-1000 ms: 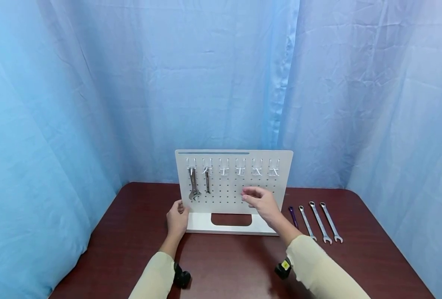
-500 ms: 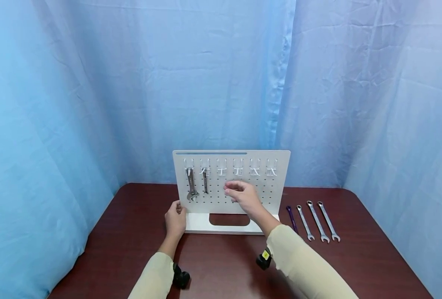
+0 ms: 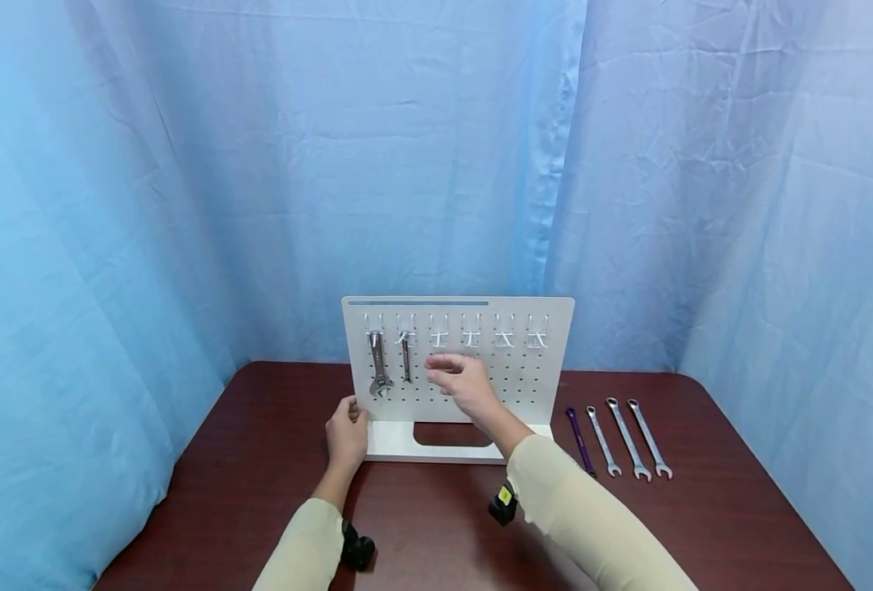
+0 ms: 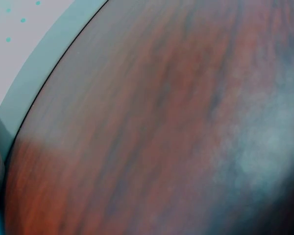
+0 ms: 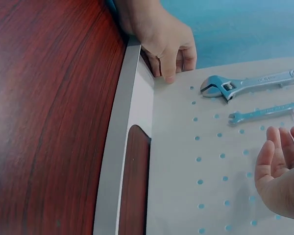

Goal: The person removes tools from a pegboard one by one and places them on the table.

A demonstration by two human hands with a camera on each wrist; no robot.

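Note:
My left hand grips the lower left edge of the white pegboard, with the thumb on its front face, as the right wrist view shows. An adjustable wrench hangs from the leftmost hook. Beside it a small wrench hangs on the second hook. My right hand is in front of the board, just right of the small wrench, fingers loosely bent. Nothing shows between those fingers in the right wrist view, where they appear apart from the small wrench.
Right of the board, a purple wrench and several silver combination wrenches, one of them at the far right, lie on the dark red-brown table. Several bare white hooks project from the board. Blue curtains surround the table.
My right hand has moved left across the front of the board to beside the small wrench. The left hand keeps its grip on the board's edge, and the head view has shifted slightly.

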